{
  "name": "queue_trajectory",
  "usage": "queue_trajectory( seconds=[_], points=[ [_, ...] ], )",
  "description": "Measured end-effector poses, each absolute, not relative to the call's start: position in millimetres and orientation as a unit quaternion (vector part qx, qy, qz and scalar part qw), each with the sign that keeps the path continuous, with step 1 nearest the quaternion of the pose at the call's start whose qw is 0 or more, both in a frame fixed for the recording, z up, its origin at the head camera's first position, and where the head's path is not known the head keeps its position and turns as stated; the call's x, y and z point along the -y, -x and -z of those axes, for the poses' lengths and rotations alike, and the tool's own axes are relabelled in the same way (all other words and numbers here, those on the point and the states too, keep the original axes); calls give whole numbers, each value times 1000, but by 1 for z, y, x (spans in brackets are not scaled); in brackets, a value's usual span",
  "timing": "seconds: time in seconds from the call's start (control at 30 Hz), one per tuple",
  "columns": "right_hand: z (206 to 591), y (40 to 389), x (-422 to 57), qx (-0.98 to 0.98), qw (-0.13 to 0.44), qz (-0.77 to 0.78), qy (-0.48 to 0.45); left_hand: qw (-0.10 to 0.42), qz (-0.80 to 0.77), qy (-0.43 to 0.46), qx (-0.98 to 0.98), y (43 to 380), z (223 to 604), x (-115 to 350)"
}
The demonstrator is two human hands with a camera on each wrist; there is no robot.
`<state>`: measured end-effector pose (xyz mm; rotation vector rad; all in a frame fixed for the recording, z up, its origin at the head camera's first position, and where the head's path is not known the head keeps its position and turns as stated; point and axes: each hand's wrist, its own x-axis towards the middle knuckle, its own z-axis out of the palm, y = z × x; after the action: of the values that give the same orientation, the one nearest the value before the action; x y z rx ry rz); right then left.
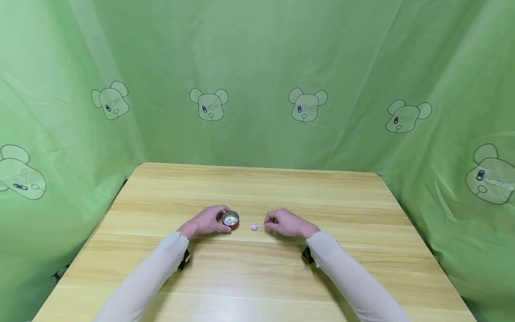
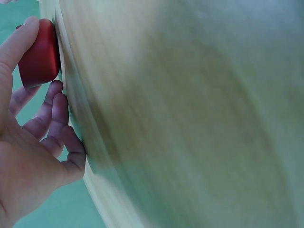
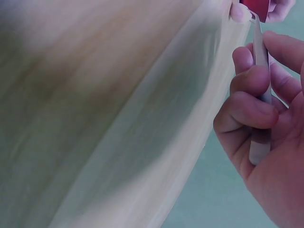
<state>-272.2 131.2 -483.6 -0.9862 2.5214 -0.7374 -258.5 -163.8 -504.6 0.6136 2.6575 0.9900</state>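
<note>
A small round red tin (image 1: 230, 220) stands on the wooden table with its top uncovered and several small pastel-coloured pieces inside. My left hand (image 1: 209, 219) grips it from the left, thumb on the near side and fingertips round the far side. In the left wrist view the smooth red wall of the tin (image 2: 40, 54) shows beside the thumb. My right hand (image 1: 287, 222) holds metal tweezers (image 3: 261, 66) between thumb and curled fingers, tips pointing left. At those tips sits a small pink ball (image 1: 254, 227), just right of the tin.
The light wooden table (image 1: 257, 277) reaches forward to a far edge with rounded corners. Behind it and at both sides hangs a green curtain (image 1: 257, 49) printed with bear heads. A dark object (image 1: 60, 273) shows by the table's left edge.
</note>
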Motion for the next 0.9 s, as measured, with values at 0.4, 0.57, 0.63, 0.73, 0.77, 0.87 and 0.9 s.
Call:
queue_trajectory(
  seconds=[0.4, 0.57, 0.63, 0.73, 0.77, 0.87, 0.9],
  points=[
    [484, 273, -126, -887, 166, 244, 354, 120, -339, -209, -910, 258, 504, 164],
    [486, 275, -123, -887, 163, 234, 362, 119, -337, -210, -910, 258, 503, 164],
    [486, 275, -122, -887, 160, 231, 366, 118, -337, -211, -910, 258, 503, 164],
    [486, 275, -120, -887, 158, 226, 371, 118, -337, -210, -910, 258, 502, 164],
    [486, 275, -120, -886, 158, 225, 372, 118, -336, -210, -910, 258, 502, 164],
    [486, 275, -119, -887, 160, 224, 372, 117, -335, -212, -911, 259, 503, 164],
    [485, 275, -119, -887, 161, 224, 371, 116, -336, -214, -910, 259, 503, 165]
  ],
)
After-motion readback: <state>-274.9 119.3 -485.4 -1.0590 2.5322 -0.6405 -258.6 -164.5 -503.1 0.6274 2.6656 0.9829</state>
